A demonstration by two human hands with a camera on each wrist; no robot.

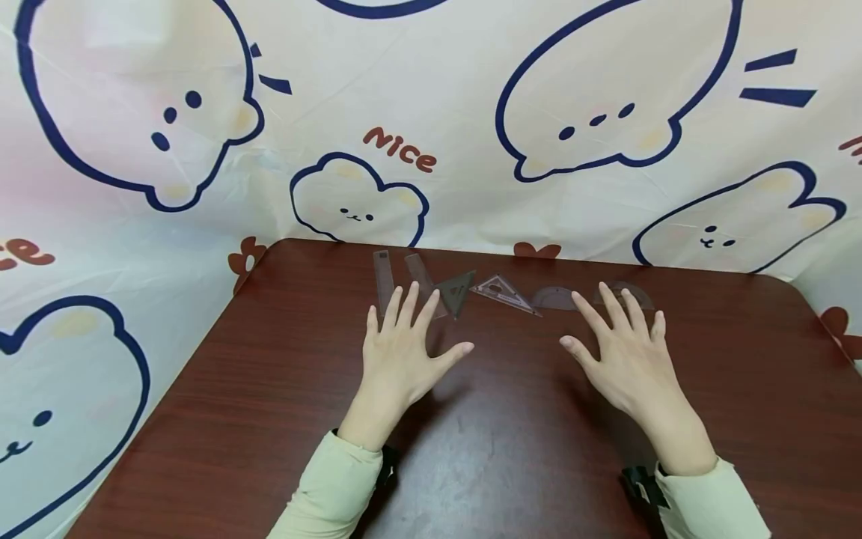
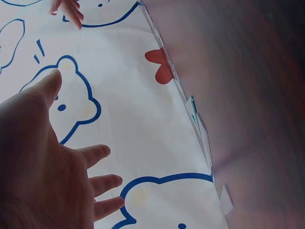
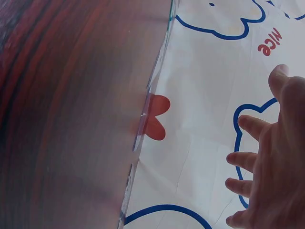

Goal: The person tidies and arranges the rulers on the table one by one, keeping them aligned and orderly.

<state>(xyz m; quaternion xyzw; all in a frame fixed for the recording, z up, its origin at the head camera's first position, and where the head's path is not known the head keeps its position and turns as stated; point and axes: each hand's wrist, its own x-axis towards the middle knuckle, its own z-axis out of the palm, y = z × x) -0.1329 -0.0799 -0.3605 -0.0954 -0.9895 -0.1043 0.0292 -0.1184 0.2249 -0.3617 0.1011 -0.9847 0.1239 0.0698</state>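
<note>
Both hands hang above the table with fingers spread and nothing held. In the head view my left hand [image 1: 400, 359] is nearest to two clear rulers, the left ruler [image 1: 383, 277] and a slanted ruler [image 1: 420, 275], and to a dark green set square [image 1: 457, 290]. My right hand [image 1: 629, 359] is nearest to two clear protractors; its fingertips overlap the right protractor [image 1: 640, 296], while the other protractor [image 1: 554, 298] lies just left of them. Between the hands, further back, rests a clear triangular set square [image 1: 503, 290]. Each wrist view shows its hand with the fingers extended.
The dark brown wooden table [image 1: 512, 449] has rounded far corners. Behind it and along its sides hangs a white cloth [image 1: 465, 97] printed with blue-outlined cartoon animals. The drawing tools lie in a row near the table's far edge.
</note>
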